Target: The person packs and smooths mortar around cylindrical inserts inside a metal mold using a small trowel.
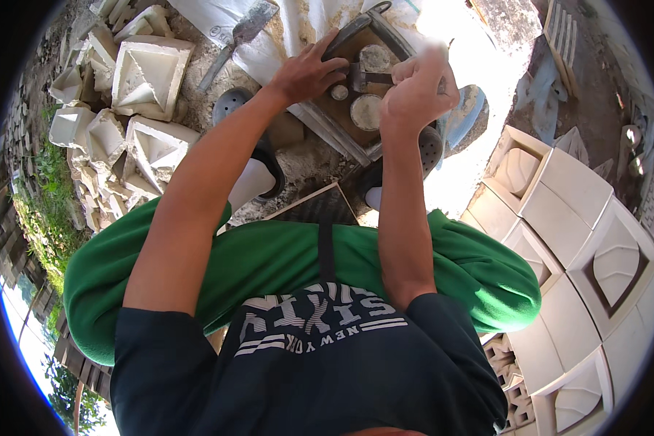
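Dusty ground (301,171), pale blocks (565,203), trowel (253,25), hammer (372,78), frame (349,35)

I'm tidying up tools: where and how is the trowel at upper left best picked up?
Probably grip the trowel by its slim handle, coming from the person's near left: the handle points that way, away from the left hand, while the broad blade points forward and right.

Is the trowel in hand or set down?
Set down: the trowel lies apart from the left hand and right hand, its blade over the white sack.
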### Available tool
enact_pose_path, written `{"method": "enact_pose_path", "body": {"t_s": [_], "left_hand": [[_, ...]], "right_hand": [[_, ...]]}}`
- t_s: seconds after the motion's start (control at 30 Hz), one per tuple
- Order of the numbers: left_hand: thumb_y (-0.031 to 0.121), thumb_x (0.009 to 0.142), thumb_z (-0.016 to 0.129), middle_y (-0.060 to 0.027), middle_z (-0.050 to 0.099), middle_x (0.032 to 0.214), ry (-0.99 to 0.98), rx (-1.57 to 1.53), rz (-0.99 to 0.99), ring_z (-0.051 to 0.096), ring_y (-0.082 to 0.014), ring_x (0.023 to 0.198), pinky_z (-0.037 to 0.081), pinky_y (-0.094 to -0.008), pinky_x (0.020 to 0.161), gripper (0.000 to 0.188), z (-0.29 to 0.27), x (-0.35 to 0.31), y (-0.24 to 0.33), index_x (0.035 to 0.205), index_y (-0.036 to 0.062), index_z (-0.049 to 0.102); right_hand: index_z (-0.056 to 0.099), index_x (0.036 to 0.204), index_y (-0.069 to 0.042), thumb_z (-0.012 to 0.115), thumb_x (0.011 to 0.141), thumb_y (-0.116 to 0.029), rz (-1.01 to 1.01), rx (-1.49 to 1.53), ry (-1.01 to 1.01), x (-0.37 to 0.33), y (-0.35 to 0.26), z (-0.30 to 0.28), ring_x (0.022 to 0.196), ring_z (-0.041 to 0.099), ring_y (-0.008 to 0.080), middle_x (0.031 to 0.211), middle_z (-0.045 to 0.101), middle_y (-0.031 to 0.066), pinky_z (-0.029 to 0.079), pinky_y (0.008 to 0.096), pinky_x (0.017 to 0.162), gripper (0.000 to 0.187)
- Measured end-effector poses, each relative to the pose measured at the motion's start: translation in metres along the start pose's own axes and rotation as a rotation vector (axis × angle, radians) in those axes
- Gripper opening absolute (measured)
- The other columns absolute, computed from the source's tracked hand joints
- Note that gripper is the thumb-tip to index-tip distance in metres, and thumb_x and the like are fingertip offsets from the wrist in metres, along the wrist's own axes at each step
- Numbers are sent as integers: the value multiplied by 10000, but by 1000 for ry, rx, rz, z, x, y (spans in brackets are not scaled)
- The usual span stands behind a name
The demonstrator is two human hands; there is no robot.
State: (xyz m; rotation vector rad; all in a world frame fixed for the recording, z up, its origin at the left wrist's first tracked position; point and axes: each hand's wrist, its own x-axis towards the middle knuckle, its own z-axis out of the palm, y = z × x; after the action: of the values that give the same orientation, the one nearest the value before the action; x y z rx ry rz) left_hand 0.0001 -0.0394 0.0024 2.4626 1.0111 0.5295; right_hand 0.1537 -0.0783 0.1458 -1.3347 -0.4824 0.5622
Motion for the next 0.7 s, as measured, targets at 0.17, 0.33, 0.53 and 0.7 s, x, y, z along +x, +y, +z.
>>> {"method": "enact_pose_path", "body": {"t_s": [0.17,0.33,0.53,0.7], "left_hand": [[335,887,682,-141,360,1513,38,-14,15,568,-377,1181,561,-479,847,267,2,1,-4,1129,225,653],[355,903,660,-116,333,1537,9,-9,2,565,-372,1187,562,-485,844,272,4,-4,-4,1150,241,657],[348,904,655,-106,335,1540,20,-3,26,572,-363,1181,560,-485,844,253,5,2,-2,1129,232,668],[281,865,704,-121,371,1521,75,-7,32,548,-366,1227,529,-463,917,255,-6,6,5,1093,172,664]], "right_hand": [[368,541,-80,532,889,-135,47,237,26,6,-27,-14,455,283,104,491,337,9,298,292,465,389],[546,618,-1,557,914,-142,74,81,-26,7,-10,-6,504,441,81,530,493,15,310,249,478,328],[396,553,-47,548,876,-71,17,108,-123,21,12,1,428,352,111,503,396,13,269,281,430,358],[479,552,-51,572,936,-174,3,48,-233,34,-37,18,454,372,62,504,454,-18,254,260,452,414]]}}
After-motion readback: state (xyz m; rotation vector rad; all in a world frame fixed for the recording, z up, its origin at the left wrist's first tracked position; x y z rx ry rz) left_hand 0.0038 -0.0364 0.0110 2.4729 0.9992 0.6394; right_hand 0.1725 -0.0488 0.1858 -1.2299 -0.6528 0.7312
